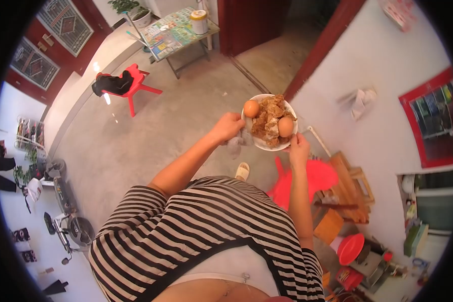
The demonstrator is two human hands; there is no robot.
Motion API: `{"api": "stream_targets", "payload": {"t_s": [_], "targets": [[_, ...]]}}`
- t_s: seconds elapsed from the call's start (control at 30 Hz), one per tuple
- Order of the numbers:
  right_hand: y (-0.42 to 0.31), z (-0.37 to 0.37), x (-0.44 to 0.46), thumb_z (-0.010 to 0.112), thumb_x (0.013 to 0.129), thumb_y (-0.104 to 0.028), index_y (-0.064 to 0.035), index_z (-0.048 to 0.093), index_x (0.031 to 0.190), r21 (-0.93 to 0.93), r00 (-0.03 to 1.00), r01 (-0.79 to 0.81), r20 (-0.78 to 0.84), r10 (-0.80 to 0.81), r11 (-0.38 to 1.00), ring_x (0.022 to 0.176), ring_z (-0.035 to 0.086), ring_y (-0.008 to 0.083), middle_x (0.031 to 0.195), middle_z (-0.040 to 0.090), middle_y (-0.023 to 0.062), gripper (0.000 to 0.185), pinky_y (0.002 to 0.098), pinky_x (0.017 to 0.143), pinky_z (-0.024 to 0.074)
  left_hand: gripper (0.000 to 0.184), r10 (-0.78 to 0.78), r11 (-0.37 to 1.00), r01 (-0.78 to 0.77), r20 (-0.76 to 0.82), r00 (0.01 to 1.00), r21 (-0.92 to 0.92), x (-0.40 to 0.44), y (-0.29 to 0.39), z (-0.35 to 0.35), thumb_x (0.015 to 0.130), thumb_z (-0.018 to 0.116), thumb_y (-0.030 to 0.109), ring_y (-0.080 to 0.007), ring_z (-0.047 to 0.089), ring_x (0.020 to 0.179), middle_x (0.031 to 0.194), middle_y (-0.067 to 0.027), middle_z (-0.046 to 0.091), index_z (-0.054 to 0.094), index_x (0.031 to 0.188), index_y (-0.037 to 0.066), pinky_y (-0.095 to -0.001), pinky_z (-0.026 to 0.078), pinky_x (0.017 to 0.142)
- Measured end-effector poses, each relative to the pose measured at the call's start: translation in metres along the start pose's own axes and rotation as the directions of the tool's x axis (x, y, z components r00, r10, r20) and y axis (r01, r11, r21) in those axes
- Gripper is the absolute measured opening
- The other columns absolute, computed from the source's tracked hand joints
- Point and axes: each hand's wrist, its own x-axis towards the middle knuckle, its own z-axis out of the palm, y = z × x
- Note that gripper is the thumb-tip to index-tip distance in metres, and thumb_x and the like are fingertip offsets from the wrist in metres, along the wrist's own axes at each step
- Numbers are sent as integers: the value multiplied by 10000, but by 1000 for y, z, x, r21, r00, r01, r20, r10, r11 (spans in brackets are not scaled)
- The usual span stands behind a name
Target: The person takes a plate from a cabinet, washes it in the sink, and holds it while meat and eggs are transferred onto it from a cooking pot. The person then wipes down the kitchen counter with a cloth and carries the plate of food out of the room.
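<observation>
Both hands hold a white plate (pixel 259 144) out in front of my body. My left hand (pixel 229 127) is closed on its left edge, with a bunched greyish cloth (pixel 235 145) hanging beneath the fingers. At the lower right rim, my right hand (pixel 299 147) pinches the plate, thumb near the top. Brown, rough-looking chunks of food (pixel 267 121) are heaped on it; their kind is unclear. One brown egg (pixel 251 108) rests at the upper left of the heap, and a second brown egg (pixel 286 127) lies at the right.
Below the plate is a red stool (pixel 312 182) beside wooden furniture (pixel 348 189). Ahead, a red chair (pixel 131 89) carries a black item. A folding table (pixel 173 38) with a tin (pixel 199 22) stands near a doorway (pixel 282 43). A bike (pixel 70 226) is at left.
</observation>
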Motion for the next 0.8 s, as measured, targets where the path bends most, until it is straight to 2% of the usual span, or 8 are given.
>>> {"api": "stream_targets", "payload": {"t_s": [0.13, 0.23, 0.33, 0.47, 0.57, 0.63, 0.77, 0.8], "targets": [[-18, 38, 75, 419, 833, -94, 60, 541, 817, -15, 995, 54, 81, -52, 998, 548, 556, 126, 668, 563, 81, 197, 256, 462, 483, 271, -47, 994, 37, -94, 994, -107, 52, -11, -32, 705, 463, 175, -224, 565, 597, 671, -158, 585, 581, 805, -47, -330, 444, 571], [-20, 70, 120, 415, 834, -94, 58, 547, 860, -94, 981, 103, 177, -85, 990, 557, 554, 124, 677, 567, 83, 203, 258, 463, 483, 262, -82, 991, 60, -190, 978, -118, 74, -9, -61, 702, 476, 159, -165, 534, 587, 649, -106, 577, 577, 812, -56, -305, 438, 580], [-44, 109, 160, 401, 856, -108, 57, 542, 888, -36, 959, 36, 281, -24, 999, 627, 576, 132, 773, 581, 79, 219, 253, 504, 506, 265, -121, 986, 91, -231, 965, -138, 102, -19, -95, 702, 473, 158, -169, 538, 591, 644, -107, 576, 574, 818, -59, -308, 438, 585], [-50, 158, 210, 415, 843, -104, 57, 542, 875, -75, 960, 65, 278, -42, 995, 590, 566, 127, 734, 573, 76, 208, 256, 481, 499, 271, -163, 983, 140, -214, 963, -117, 147, -31, -140, 707, 469, 159, -172, 546, 602, 651, -113, 581, 573, 833, -58, -309, 441, 594], [-49, 190, 246, 429, 827, -99, 56, 544, 859, -41, 967, 61, 250, -48, 997, 561, 558, 126, 713, 567, 78, 195, 257, 458, 496, 272, -93, 991, 71, -208, 974, -110, 194, -41, -171, 707, 470, 155, -180, 558, 613, 662, -125, 586, 573, 846, -55, -313, 442, 601], [-51, 206, 261, 429, 827, -97, 55, 546, 865, -38, 971, 24, 239, -14, 999, 568, 561, 126, 723, 568, 78, 195, 257, 462, 500, 253, -46, 995, 22, -259, 965, -94, 218, -44, -188, 693, 477, 163, -252, 567, 603, 654, -188, 571, 577, 766, -58, -348, 438, 577], [-78, 238, 296, 423, 845, -104, 54, 550, 886, 7, 986, -3, 168, 2, 1000, 601, 571, 121, 745, 579, 71, 206, 251, 487, 504, 245, -41, 998, 31, -195, 980, -52, 269, -39, -226, 693, 477, 157, -253, 569, 603, 641, -191, 568, 582, 750, -57, -354, 436, 572], [-83, 241, 300, 419, 859, -115, 45, 554, 910, -12, 990, -16, 139, 18, 1000, 623, 578, 118, 760, 587, 63, 215, 242, 505, 502, 252, -36, 999, 32, -168, 985, -29, 280, -36, -233, 701, 477, 154, -225, 565, 603, 650, -170, 575, 580, 788, -59, -338, 439, 578]]}}
